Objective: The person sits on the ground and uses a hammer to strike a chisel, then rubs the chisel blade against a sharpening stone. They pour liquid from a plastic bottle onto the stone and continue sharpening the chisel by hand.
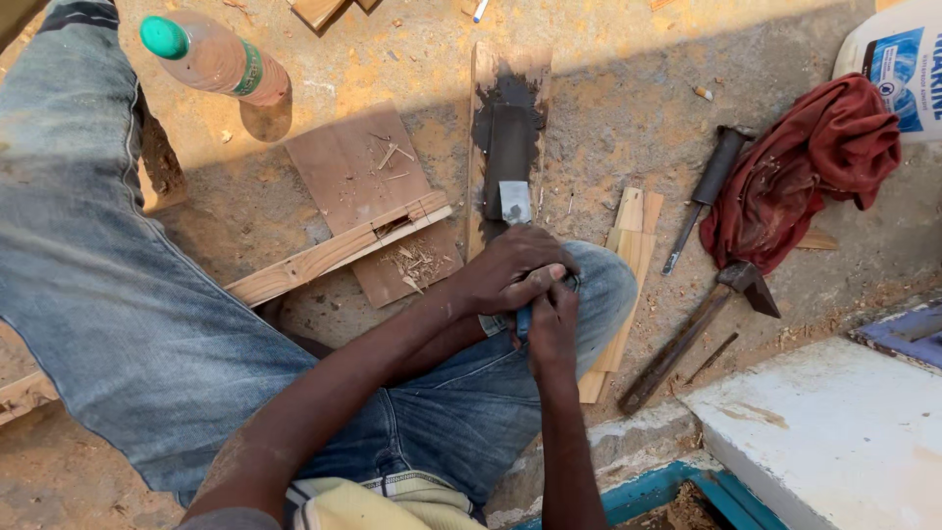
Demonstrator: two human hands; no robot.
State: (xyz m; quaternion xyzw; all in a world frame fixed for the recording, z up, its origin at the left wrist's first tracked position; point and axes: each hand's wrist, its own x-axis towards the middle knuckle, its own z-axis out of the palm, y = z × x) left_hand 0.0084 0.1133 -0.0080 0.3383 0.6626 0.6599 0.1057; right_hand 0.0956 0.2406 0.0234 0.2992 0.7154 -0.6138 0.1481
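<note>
While both your hands, left hand (510,270) and right hand (551,324), clamp the stiff chisel (515,201) against the stone (510,137), mind its sharp tip.

One camera covers the scene. It is worn on the person's head and looks steeply down, almost straight over the lap. The person's own arms enter from the bottom edge and meet near frame centre, where the left hand (510,270) and right hand (551,324) sit close to the lens. The left leg in jeans (108,294) fills the left side at near range. The sandy ground (628,118) takes up the upper half, further from the lens. The top edge cuts off a plastic bottle (216,59); the right edge cuts off a white slab (834,432). No second view exists, so no area is shared.
</note>
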